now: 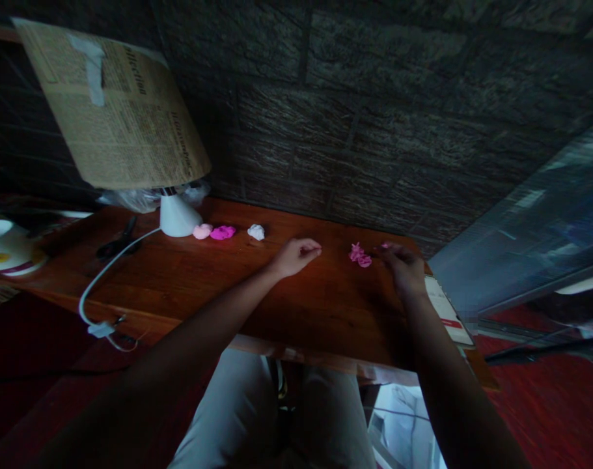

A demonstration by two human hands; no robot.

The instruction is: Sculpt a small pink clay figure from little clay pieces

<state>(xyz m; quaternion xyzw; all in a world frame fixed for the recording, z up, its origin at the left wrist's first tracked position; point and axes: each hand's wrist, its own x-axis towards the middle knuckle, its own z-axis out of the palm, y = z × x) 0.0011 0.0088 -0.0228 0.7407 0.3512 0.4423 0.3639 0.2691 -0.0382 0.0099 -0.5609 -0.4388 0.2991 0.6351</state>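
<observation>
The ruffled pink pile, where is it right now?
In the head view, the ruffled pink pile lies right of centre on the wooden table, just left of the right hand.

Brown wood tbl (325, 312). On it, L to R: white cup (13, 251), dk scissors (113, 247), lamp (140, 137), pale-pink lump (202, 231), hot-pink lump (222, 232), white lump (256, 232), pink crumpled pcs (360, 256); tablet (447, 311), R edge, looks like from here.

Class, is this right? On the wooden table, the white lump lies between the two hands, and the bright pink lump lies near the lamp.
Wrong about the white lump: the head view shows it left of the left hand, not between that hand and the right hand.
</observation>
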